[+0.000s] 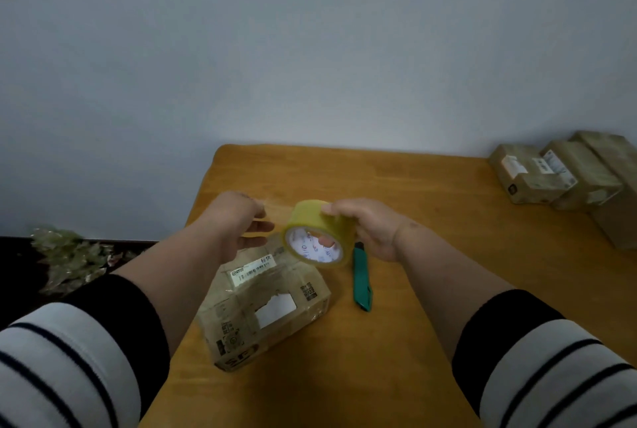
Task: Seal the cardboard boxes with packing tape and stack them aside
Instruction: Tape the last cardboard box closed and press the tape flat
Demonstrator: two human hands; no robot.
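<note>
The right hand [370, 227] grips a yellowish roll of tape [319, 234], fingers curled over its outer band and one fingertip showing through the core, holding it up just right of the frame's centre. The left hand [238, 220] is beside the roll, its fingers reaching toward it; whether they pinch the tape's loose end is too blurred to tell. Below both hands, a cardboard box [267, 307] with labels sits on the wooden table [413, 289]. A green cutter [362, 279] lies just right of the box. More boxes [565, 176] are grouped at the right edge.
</note>
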